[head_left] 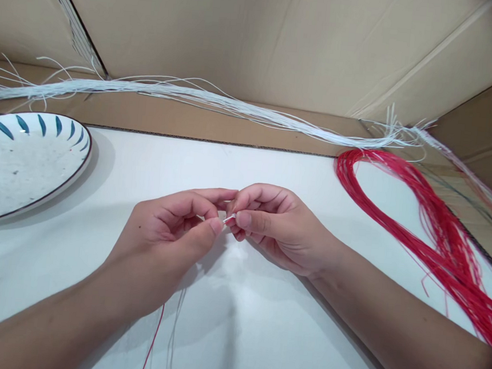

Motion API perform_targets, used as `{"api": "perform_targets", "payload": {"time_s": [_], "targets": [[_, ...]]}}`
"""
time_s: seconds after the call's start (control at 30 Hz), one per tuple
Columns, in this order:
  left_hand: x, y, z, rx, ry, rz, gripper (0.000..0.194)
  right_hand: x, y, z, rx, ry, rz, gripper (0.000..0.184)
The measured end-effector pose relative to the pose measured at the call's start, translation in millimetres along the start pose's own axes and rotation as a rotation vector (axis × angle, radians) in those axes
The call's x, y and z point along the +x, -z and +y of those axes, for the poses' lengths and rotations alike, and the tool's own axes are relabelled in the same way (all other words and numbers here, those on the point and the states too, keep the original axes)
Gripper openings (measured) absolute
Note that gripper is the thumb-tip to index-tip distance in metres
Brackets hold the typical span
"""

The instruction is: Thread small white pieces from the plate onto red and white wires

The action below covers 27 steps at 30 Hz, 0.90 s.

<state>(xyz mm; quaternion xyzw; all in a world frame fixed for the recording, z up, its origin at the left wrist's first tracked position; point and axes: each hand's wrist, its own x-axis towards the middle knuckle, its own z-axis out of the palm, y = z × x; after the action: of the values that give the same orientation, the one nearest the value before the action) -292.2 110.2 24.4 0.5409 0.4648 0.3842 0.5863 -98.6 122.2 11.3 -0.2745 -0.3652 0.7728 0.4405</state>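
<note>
My left hand (173, 224) and my right hand (272, 224) meet over the middle of the table, both closed in a pinch. Between the fingertips shows a short stretch of red and white cords (229, 220), gripped from both sides. Whether the cords are knotted there is too small to tell. Below my left hand hangs a thin red cord (154, 337), with pale strands or their shadows beside it. The fingers hide how the cords run between these two places.
A speckled white plate (18, 173) with green leaf marks stands at the left. A thick loop of red cords (405, 238) lies at the right. Along the cardboard (217, 123) at the back stretches a bundle of white cords (185, 92). The white tabletop (144, 167) lies beneath my hands.
</note>
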Motion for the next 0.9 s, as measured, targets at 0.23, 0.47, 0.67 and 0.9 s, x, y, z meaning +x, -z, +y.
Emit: {"api": "perform_targets", "payload": {"time_s": [0.23, 0.47, 0.67, 0.9], "targets": [[-1.1, -2.3, 3.8, -0.013, 0.001, 0.032, 0.022, 0.1, -1.1, 0.4, 0.018, 0.02, -0.024, 0.01], [0.3, -3.4, 2.6, -0.01, 0.006, 0.035, 0.022, -0.5, 0.1, 0.1, -0.003, 0.015, -0.006, 0.011], [1.2, -1.5, 0.8, -0.004, -0.006, 0.001, 0.021, 0.0, -0.7, 2.7, -0.04, 0.022, -0.013, 0.01], [0.5, 4.5, -2.0, 0.107, -0.063, -0.035, 0.022, 0.9, 3.0, 5.8, -0.023, 0.046, -0.038, 0.012]]}}
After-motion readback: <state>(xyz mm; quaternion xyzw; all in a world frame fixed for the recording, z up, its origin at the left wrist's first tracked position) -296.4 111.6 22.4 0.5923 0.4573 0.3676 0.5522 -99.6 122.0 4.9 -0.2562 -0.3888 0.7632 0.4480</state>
